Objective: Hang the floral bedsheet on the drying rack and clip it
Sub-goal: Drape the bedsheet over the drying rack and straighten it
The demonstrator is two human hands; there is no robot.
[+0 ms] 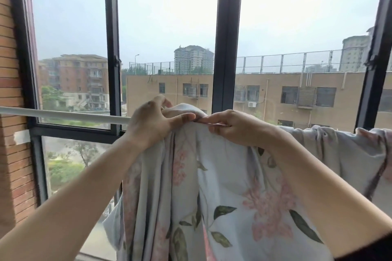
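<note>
A pale grey-blue floral bedsheet (229, 186) with pink blossoms and green leaves hangs over a white drying rail (63, 113) that runs across the window. The sheet is bunched at the middle of the rail and spreads along it to the right. My left hand (152, 123) grips the bunched top fold at the rail, thumb pointing right. My right hand (231, 127) pinches the same fold just beside it, and the two thumbs nearly meet. No clip shows in the frame. The rail under the cloth is hidden.
Dark window frames (227, 38) stand right behind the rail, with buildings outside. A brick wall (10, 91) closes the left side. The bare stretch of rail runs from the wall to my left hand.
</note>
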